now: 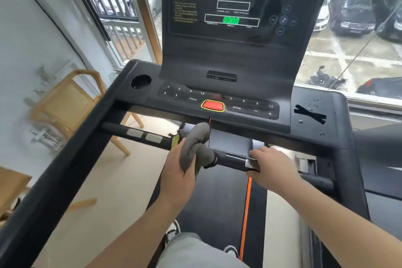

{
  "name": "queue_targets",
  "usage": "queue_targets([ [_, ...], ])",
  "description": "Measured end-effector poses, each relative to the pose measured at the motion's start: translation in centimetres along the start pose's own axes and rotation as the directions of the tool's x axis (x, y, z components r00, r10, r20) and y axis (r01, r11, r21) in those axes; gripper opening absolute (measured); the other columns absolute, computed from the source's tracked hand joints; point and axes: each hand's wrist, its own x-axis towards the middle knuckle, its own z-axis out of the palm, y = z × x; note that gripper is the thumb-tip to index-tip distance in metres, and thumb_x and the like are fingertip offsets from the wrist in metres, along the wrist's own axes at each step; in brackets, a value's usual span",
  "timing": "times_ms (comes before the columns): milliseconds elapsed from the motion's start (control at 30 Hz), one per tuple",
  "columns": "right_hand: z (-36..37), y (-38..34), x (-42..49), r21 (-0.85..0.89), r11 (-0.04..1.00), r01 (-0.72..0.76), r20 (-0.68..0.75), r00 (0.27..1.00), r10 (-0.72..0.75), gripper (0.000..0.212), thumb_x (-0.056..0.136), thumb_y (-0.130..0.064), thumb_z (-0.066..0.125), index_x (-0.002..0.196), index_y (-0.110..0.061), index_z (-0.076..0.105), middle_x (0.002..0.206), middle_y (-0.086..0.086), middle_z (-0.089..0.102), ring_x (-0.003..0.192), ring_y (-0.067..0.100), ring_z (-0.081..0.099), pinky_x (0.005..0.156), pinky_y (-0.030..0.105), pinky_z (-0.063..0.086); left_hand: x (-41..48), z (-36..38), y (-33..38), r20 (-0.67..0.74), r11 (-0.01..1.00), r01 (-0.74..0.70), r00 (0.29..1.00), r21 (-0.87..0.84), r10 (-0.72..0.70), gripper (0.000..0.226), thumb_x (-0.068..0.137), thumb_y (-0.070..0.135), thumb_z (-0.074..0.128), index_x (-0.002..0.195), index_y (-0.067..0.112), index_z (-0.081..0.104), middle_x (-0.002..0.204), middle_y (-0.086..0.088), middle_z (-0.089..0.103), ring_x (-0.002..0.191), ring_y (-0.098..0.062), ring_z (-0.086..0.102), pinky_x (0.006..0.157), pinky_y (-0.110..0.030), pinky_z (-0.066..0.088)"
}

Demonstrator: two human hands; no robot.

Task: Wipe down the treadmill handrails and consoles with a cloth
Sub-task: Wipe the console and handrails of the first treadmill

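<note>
A black treadmill console [219, 102] with a red stop button [212, 106] and an upright display [241, 17] stands in front of me. Below it runs a black crossbar handrail [139, 133] with silver sensor plates. My left hand [177, 172] grips a bunched grey cloth [196, 143] that is wrapped over the middle of the bar. My right hand [273, 166] holds the bar further right, fingers curled over a silver plate. The long left side handrail [71, 163] slants toward the lower left.
A wooden chair [71, 102] stands left of the treadmill by the white wall. The console has a round cup holder [141, 82] on the left and a taped spot [310, 114] with water drops on the right. Windows behind show parked cars. The belt [217, 209] lies below.
</note>
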Motion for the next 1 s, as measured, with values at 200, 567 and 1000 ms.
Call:
queue_targets([
  [200, -0.3, 1.5, -0.4, 0.077, 0.995, -0.063, 0.069, 0.996, 0.058, 0.036, 0.086, -0.06, 0.066, 0.082, -0.027, 0.05, 0.088, -0.006, 0.056, 0.085, 0.021, 0.057, 0.067, 0.031, 0.043, -0.3, 6.3, -0.5, 0.436, 0.612, -0.45, 0.881, 0.651, 0.183, 0.073, 0.094, 0.031, 0.062, 0.159, 0.023, 0.03, 0.168, 0.001, 0.025, 0.158, -0.024, 0.006, 0.128, -0.045, 0.017],
  [567, -0.3, 0.5, 0.0, 0.079, 0.995, -0.066, 0.054, 0.997, 0.062, 0.025, 0.09, -0.046, 0.064, 0.104, -0.025, 0.061, 0.093, -0.005, 0.056, 0.082, 0.017, 0.052, 0.083, 0.034, 0.05, 9.2, 10.2, 6.0, 0.456, 0.566, -0.201, 0.816, 0.799, -0.354, 0.024, 0.103, 0.037, 0.039, 0.107, 0.019, 0.055, 0.099, -0.003, 0.061, 0.089, -0.024, 0.058, 0.074, -0.036, 0.043],
  [1000, 0.3, 0.7, -0.1, 0.053, 0.997, -0.064, 0.031, 0.998, 0.063, 0.031, 0.092, -0.054, 0.061, 0.101, -0.025, 0.056, 0.094, -0.005, 0.055, 0.085, 0.02, 0.054, 0.077, 0.034, 0.043, 5.4, 8.2, 1.1, 0.53, 0.533, -0.501, 0.84, 0.682, 0.111, 0.032, 0.095, 0.041, 0.041, 0.121, 0.036, 0.06, 0.109, 0.011, 0.066, 0.107, -0.019, 0.059, 0.089, -0.035, 0.046],
])
